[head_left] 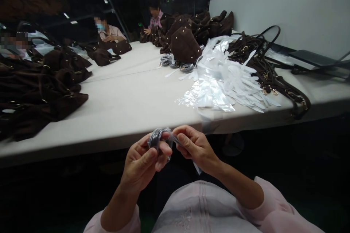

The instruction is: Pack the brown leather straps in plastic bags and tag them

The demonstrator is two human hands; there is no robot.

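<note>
My left hand [143, 162] is closed around a small coiled dark strap wrapped in clear plastic [158, 139], held just below the near edge of the white table [125, 105]. My right hand [194, 145] pinches the plastic wrap at the bundle's right side, a loose end of film hanging under the wrist. Both hands sit close together over my lap. On the table ahead lies a heap of clear plastic sleeves and white strips [226, 83].
Dark brown suede bags are piled at the left [41, 91] and at the back [188, 32]. A tangle of brown straps with gold clasps [262, 65] lies at the right by a grey partition. Wrapped strap coils [175, 63] sit mid-table. Other people sit at the far end.
</note>
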